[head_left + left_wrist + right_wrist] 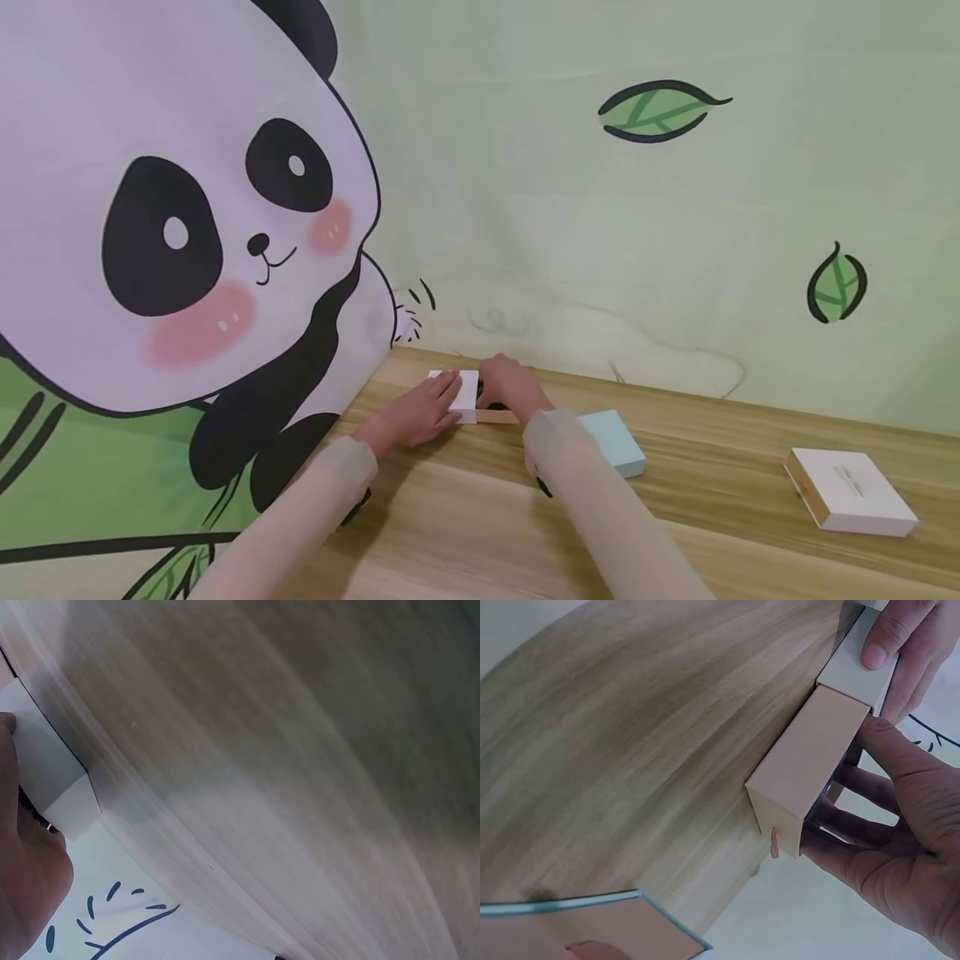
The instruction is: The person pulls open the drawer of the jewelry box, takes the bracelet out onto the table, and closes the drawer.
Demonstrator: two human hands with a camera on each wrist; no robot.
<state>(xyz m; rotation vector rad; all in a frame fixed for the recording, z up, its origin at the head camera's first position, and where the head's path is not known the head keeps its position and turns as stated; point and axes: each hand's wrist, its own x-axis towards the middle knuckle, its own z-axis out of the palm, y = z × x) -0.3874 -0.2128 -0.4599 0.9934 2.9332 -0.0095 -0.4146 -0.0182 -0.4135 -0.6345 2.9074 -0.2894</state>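
In the head view a white box sleeve [467, 392] lies near the table's back left corner. A peach drawer [806, 750] with a small ribbon tab sticks out of its right end. My left hand [423, 408] grips the sleeve, fingers across its top; the left wrist view catches only the edge of that hand [30, 877]. My right hand [900, 840] reaches into the drawer from the far side. Its fingers and thumb curl about a dark, glossy object [826, 796], most of which is hidden by the drawer wall and the fingers.
A light blue box [617, 446] lies beside my right forearm, partly covered by the sleeve. Farther right on the wooden table [697, 500] is a white box [851, 492] with small print on its lid. A panda-printed cloth [540, 208] rises right behind the table edge.
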